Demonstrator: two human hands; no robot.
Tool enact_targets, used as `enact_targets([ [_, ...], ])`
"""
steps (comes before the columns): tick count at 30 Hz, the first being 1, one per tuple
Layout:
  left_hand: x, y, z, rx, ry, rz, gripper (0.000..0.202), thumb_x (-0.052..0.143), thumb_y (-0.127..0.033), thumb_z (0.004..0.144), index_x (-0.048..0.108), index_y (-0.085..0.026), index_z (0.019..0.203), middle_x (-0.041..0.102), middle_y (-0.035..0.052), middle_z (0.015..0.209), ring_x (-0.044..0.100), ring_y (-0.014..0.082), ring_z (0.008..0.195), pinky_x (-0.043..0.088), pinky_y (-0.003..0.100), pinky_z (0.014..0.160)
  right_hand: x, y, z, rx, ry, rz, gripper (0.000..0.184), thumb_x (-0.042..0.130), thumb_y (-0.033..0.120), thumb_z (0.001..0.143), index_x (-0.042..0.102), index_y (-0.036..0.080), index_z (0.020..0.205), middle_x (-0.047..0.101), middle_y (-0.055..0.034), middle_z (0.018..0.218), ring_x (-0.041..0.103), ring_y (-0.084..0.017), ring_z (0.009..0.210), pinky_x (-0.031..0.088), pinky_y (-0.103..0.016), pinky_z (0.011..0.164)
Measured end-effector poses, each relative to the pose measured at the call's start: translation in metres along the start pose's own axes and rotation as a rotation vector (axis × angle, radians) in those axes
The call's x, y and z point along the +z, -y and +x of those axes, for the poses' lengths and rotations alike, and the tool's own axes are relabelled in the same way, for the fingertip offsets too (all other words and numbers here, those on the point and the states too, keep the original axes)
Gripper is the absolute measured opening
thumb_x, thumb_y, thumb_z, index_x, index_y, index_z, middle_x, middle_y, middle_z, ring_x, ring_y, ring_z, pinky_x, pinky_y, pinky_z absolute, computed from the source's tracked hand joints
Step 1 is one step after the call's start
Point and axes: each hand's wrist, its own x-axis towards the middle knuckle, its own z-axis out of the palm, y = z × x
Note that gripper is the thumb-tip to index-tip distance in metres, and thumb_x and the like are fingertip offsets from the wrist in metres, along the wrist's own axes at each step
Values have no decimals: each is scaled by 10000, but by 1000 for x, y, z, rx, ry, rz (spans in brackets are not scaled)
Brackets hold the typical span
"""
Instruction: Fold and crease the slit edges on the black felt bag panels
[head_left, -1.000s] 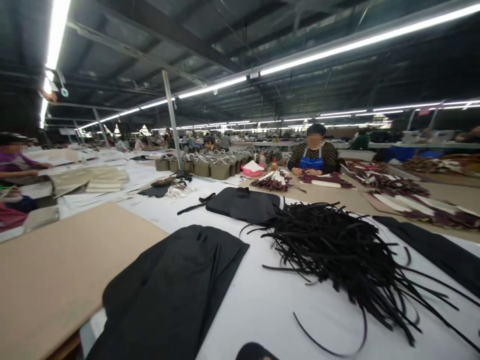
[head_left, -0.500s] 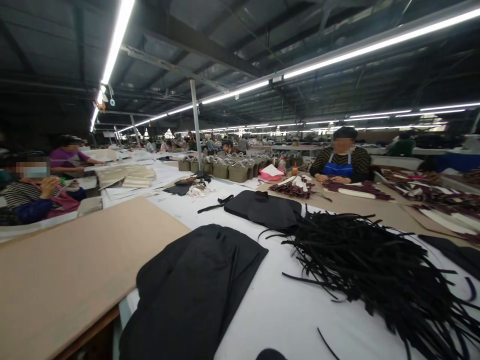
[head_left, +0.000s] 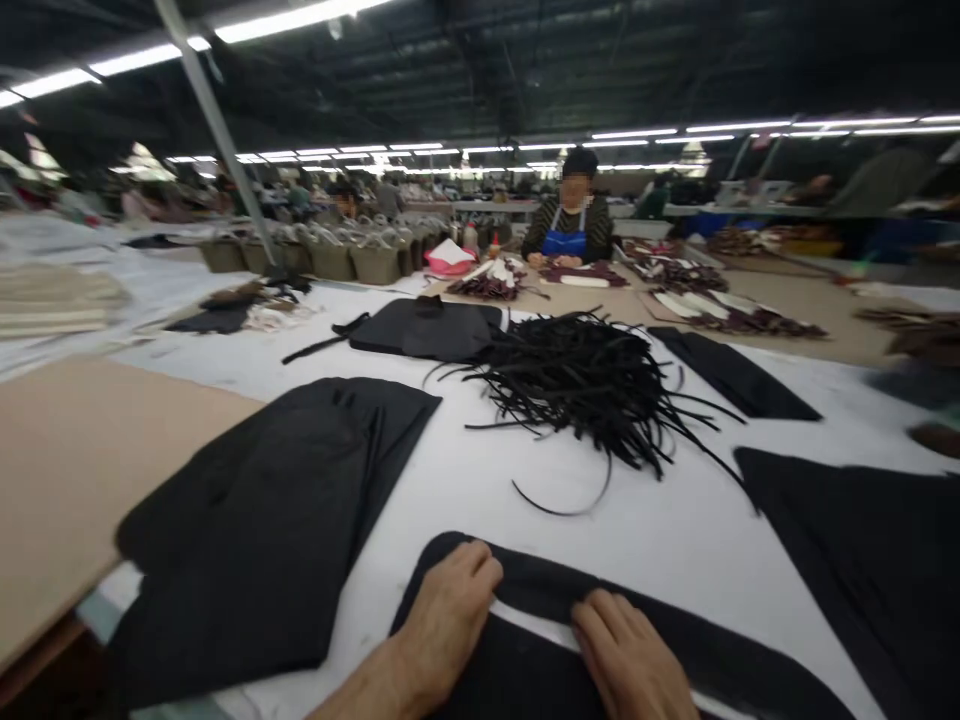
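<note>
Both my hands rest on a black fabric piece point(head_left: 540, 590) at the near edge of the white table point(head_left: 675, 520). My left hand point(head_left: 448, 615) lies on its upper left part, fingers curled down and pressed on the cloth. My right hand point(head_left: 628, 660) lies beside it to the right, fingers together and flat on the fabric. A thin white gap shows between the folded layers under my fingers. A tangled heap of black straps point(head_left: 581, 385) lies further out in the middle of the table.
A stack of black fabric point(head_left: 255, 520) lies to my left, another black pile point(head_left: 862, 560) to my right. Brown board point(head_left: 75, 460) covers the left table end. A person in a blue apron point(head_left: 568, 228) sits across, with olive bags point(head_left: 352, 262) behind.
The view has tipped down and swung right. Both my hands and the near black fabric piece have come into sight; they were out of view before.
</note>
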Motion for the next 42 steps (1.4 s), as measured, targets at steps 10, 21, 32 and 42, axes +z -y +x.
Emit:
enact_targets([
  [10, 4, 6, -3, 43, -2, -38, 211, 359, -53, 882, 530, -175, 869, 506, 68, 981, 476, 225, 897, 438, 387, 781, -11, 6, 5, 185, 95, 96, 192, 408, 147, 923, 535, 209, 792, 513, -28, 796, 457, -211, 737, 326, -340, 676],
  [21, 4, 6, -1, 41, -18, -2, 235, 334, -87, 911, 546, -162, 844, 525, 72, 939, 468, 226, 866, 423, 409, 780, -12, 13, 11, 308, 183, 11, 206, 434, 90, 887, 534, 210, 752, 512, -25, 760, 451, -218, 742, 293, -358, 689],
  [32, -2, 2, -1, -52, 4, -88, 208, 438, -42, 817, 493, -192, 951, 540, 63, 1014, 486, 247, 957, 439, 441, 847, -13, 13, 16, 355, 224, -14, 175, 482, 81, 863, 540, 213, 763, 522, -31, 773, 458, -235, 757, 288, -370, 693],
  [42, -2, 1, -3, 89, 33, 29, 239, 338, -61, 899, 546, -175, 872, 525, 60, 923, 484, 215, 858, 449, 378, 752, -12, 14, 14, 317, 179, -44, 191, 467, 85, 865, 520, 215, 736, 509, -30, 751, 449, -231, 728, 283, -364, 674],
])
